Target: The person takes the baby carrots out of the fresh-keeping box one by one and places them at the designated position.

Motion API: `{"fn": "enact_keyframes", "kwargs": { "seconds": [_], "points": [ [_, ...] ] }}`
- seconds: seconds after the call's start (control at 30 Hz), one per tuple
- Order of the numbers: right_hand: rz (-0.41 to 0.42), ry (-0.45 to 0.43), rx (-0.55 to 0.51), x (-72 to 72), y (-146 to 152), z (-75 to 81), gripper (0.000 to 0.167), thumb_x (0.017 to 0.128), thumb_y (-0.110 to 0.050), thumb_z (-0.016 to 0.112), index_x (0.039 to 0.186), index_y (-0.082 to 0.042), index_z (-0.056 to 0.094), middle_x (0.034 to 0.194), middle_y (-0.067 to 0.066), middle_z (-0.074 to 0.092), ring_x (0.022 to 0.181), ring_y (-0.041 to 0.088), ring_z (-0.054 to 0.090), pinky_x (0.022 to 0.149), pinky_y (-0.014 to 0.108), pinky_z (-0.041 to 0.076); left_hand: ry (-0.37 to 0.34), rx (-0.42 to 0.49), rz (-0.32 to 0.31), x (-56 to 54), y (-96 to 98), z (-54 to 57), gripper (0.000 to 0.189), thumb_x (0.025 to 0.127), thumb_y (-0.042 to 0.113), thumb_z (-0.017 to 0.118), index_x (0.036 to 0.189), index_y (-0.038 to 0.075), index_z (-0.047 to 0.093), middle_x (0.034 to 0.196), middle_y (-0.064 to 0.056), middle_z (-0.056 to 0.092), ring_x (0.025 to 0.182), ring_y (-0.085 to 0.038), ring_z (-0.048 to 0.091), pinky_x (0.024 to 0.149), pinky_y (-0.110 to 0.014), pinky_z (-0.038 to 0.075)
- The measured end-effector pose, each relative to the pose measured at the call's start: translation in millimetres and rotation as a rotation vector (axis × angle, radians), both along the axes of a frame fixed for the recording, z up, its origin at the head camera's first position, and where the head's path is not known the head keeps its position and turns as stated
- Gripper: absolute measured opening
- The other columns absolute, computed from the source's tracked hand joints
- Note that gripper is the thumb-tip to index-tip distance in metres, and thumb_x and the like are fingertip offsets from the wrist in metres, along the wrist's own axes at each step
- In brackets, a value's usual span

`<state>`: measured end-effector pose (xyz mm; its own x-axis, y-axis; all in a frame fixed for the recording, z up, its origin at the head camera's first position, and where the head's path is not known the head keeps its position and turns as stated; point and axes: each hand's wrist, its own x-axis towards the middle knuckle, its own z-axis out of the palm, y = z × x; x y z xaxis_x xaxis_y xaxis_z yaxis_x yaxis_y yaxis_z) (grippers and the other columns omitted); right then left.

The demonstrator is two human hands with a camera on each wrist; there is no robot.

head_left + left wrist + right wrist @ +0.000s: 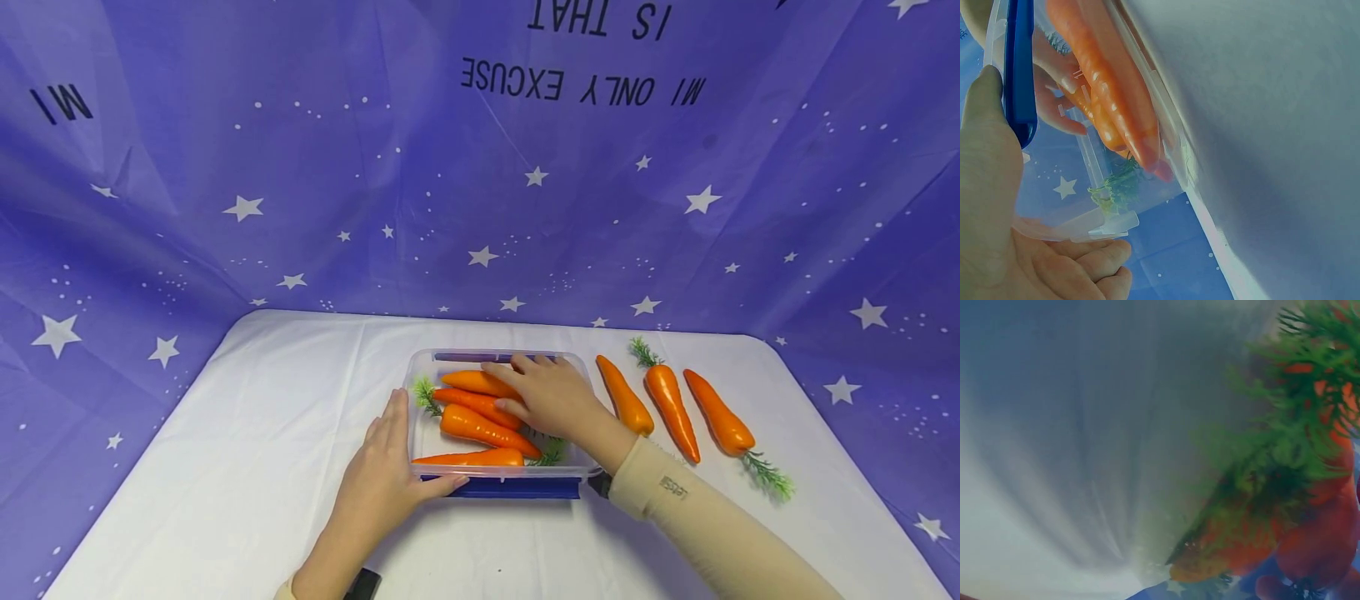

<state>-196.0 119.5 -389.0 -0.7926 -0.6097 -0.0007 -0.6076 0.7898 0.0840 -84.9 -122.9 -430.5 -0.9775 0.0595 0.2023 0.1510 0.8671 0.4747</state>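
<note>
A clear plastic food container [585, 458] with blue latches [517, 487] holds several orange toy carrots [480, 427] with green tops. My left hand [382, 462] grips the container's front left corner, thumb along the front by the latch and fingers along the left side. In the left wrist view, the thumb [985, 100] lies against the blue latch. My right hand [555, 396] reaches into the container from the right. Its thumb and fingers are around the rearmost carrot [472, 382], whose thick end is hidden under the palm.
Right of the container lie three more carrots on the white tablecloth: one close by [624, 396], a middle one [671, 412] and an outer one [717, 412]. A purple star-printed cloth [420, 208] hangs behind and at both sides of the table [285, 433].
</note>
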Motion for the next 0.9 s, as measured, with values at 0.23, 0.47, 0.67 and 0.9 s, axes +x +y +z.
{"fn": "enact_keyframes", "kwargs": {
  "seconds": [0.23,0.47,0.67,0.9],
  "points": [
    [0.021,0.023,-0.009,-3.2,-0.9,-4.9,0.059,0.096,-0.060,0.050,0.150,-0.039,0.039,0.131,0.006,0.060,0.113,0.033,0.063,0.095,0.055,0.052,0.010,-0.001,-0.001,0.0,0.3,-0.8,0.138,0.061,0.087,0.066,0.157,-0.001,0.019,0.161,-0.022,0.029,0.137,-0.046,0.045,0.107,-0.057,0.045],
    [0.035,0.012,0.020,-6.4,-0.1,-4.6,0.063,0.094,-0.065,0.049,0.152,-0.042,0.036,0.121,0.005,0.063,0.104,0.031,0.065,0.089,0.053,0.055,-0.001,-0.006,0.002,0.1,0.4,0.0,0.139,0.061,0.090,0.062,0.157,0.000,0.018,0.161,-0.021,0.028,0.136,-0.047,0.045,0.106,-0.057,0.044],
    [0.018,-0.081,0.043,-8.1,0.3,-3.6,0.062,0.097,-0.063,0.046,0.154,-0.043,0.031,0.146,0.010,0.055,0.127,0.040,0.056,0.103,0.061,0.046,-0.002,-0.013,0.005,0.0,0.8,-0.2,0.140,0.060,0.093,0.058,0.157,0.000,0.019,0.161,-0.021,0.028,0.136,-0.047,0.045,0.106,-0.057,0.045],
    [0.035,-0.107,0.026,-9.5,2.0,-4.3,0.063,0.096,-0.065,0.046,0.153,-0.042,0.033,0.146,0.012,0.055,0.127,0.042,0.056,0.100,0.061,0.048,0.001,-0.006,0.007,0.3,1.1,0.2,0.140,0.060,0.091,0.060,0.157,0.000,0.019,0.161,-0.021,0.029,0.136,-0.047,0.046,0.106,-0.057,0.045]
  ]
}}
